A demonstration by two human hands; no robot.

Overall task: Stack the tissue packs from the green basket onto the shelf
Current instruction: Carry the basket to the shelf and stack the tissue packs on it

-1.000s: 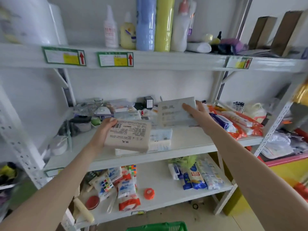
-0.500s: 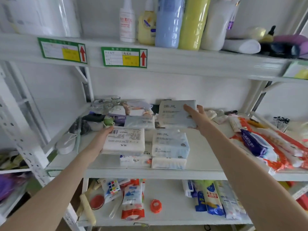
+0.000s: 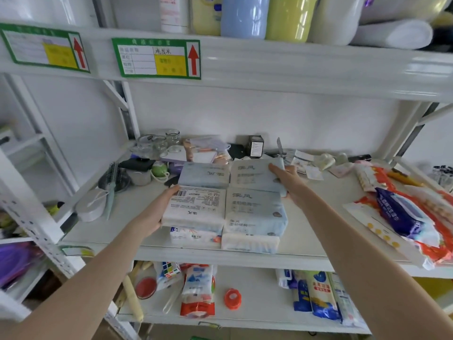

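Several pale blue and white tissue packs lie stacked on the middle shelf [image 3: 318, 231]. My left hand [image 3: 157, 212] grips the front left pack [image 3: 195, 208], barcode side up, resting on a lower pack [image 3: 193, 238]. My right hand [image 3: 286, 179] holds the back right pack [image 3: 252, 176], which sits behind the front right stack [image 3: 255, 212]. Another pack [image 3: 204, 175] lies at the back left. Only a sliver of the green basket [image 3: 198, 337] shows at the bottom edge.
A hairbrush [image 3: 111, 185], glass jars [image 3: 159, 143] and small items crowd the shelf's left and back. Orange and blue wipe packets [image 3: 402, 214] lie at the right. Bottles stand on the upper shelf [image 3: 269, 67]. Snack bags and a puzzle cube sit on the lower shelf.
Both hands have brought their packs down onto the shelf stacks. The left pack now lies flat beside the front right stack; the right pack has settled behind it. The view has come closer.
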